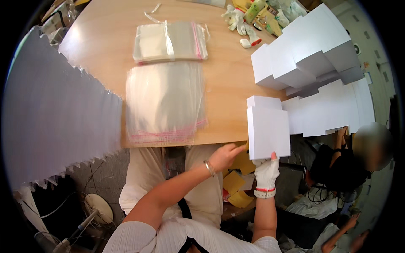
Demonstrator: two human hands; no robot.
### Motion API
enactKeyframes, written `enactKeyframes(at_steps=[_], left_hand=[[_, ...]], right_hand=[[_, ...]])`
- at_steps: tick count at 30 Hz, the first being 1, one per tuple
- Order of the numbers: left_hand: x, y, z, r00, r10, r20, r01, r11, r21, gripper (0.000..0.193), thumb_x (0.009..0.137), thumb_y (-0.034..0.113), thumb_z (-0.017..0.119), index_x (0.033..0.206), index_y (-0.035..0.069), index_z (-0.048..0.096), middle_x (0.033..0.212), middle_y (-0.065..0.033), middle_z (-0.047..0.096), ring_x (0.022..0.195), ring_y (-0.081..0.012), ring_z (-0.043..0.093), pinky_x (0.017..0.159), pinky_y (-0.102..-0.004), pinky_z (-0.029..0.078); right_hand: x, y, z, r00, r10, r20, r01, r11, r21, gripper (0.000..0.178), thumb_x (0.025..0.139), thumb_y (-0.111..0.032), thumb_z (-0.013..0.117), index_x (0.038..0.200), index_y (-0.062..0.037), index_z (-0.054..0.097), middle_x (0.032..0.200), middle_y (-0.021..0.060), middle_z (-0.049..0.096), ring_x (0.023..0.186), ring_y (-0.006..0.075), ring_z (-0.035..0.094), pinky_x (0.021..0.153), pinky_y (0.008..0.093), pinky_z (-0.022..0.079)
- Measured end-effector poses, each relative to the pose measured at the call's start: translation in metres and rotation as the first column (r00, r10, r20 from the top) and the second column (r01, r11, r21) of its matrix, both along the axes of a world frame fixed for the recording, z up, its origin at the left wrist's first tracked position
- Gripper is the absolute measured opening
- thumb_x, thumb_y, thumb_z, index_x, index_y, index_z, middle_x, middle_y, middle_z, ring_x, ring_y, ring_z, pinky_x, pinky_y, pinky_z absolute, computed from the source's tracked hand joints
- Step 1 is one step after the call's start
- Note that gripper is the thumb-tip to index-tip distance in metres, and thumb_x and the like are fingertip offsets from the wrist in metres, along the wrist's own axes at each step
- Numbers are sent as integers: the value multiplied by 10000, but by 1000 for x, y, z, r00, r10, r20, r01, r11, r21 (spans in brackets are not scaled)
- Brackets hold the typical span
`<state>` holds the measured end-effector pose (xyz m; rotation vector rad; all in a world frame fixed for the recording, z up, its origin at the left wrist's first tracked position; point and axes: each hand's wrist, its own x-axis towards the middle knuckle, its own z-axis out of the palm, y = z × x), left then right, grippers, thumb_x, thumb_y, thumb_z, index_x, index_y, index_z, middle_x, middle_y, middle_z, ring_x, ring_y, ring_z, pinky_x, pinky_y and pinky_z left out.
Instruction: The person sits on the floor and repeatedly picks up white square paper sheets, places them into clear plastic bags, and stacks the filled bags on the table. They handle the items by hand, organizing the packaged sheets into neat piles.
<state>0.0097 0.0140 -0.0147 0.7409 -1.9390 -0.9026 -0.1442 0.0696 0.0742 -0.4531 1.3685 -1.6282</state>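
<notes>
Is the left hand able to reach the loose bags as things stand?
Probably yes: the left hand is close, the loose bags lie uncovered on the table, and nothing visible stands between.

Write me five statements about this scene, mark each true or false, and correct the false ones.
1. The right hand wears a white glove. True.
2. The left hand wears a matching glove. False: it is bare, with a bracelet at its wrist.
3. The right hand grips a white box by its near end. True.
4. The farther bundle of clear bags is loose, with no band on it. False: a white band crosses it.
5. The nearer pile of clear bags lies left of the white box. True.
</notes>
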Motion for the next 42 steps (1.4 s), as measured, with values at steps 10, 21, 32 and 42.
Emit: enactKeyframes(at_steps=[10, 21, 32, 42], left_hand=[[43, 32, 16, 931, -59, 360, 6, 989, 147, 318, 757, 127, 571, 1066, 69, 523, 915, -137, 592, 752, -316, 604, 648, -385, 507], [212, -64, 68, 459, 479, 748, -151, 872, -466, 71, 699, 88, 545, 747, 40, 569, 805, -91, 557, 761, -232, 546, 695, -368, 462], [193, -81, 49, 664, 479, 574, -296, 874, -386, 82, 750, 114, 532, 783, 43, 558, 812, -114, 582, 727, -277, 554, 662, -367, 463], [198, -62, 62, 548, 722, 421, -597, 691, -408, 295, 778, 200, 571, 1003, 11, 546, 921, -160, 587, 774, -262, 588, 642, -339, 482]], right_hand=[[-1, -2, -11, 318, 132, -939, -182, 980, 76, 316, 781, -242, 629, 986, -4, 595, 880, 125, 629, 801, 274, 612, 742, 324, 465], [15, -19, 7, 341, 114, -933, -373, 928, -23, 406, 804, -257, 623, 1081, 24, 526, 865, 94, 618, 701, 181, 599, 610, 293, 468], [100, 23, 20, 758, 625, -187, -594, 779, 200, 433, 821, -349, 526, 1091, -10, 512, 737, 33, 581, 533, 78, 527, 431, 193, 389], [116, -4, -12, 921, 268, 282, -334, 917, 217, 218, 836, -283, 516, 989, -131, 551, 710, -15, 546, 525, 76, 465, 423, 216, 307]])
